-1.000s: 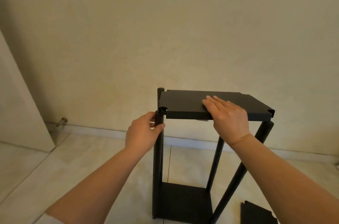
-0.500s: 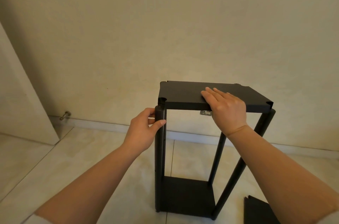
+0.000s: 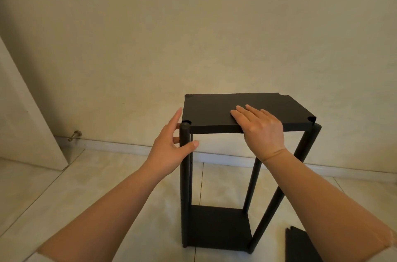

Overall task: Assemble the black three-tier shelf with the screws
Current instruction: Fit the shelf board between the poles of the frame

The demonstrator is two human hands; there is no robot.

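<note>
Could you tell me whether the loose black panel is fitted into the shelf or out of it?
Out. The loose black panel lies on the floor right of the shelf, apart from its posts.

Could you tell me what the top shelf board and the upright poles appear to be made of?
The top shelf board looks like matte black plastic or coated board: flat, dull, with cut-out corner notches; which one is unclear. The upright poles look like black tubes with a smooth, faintly glossy finish, perhaps painted metal or plastic, with visible joints along their length.
</note>
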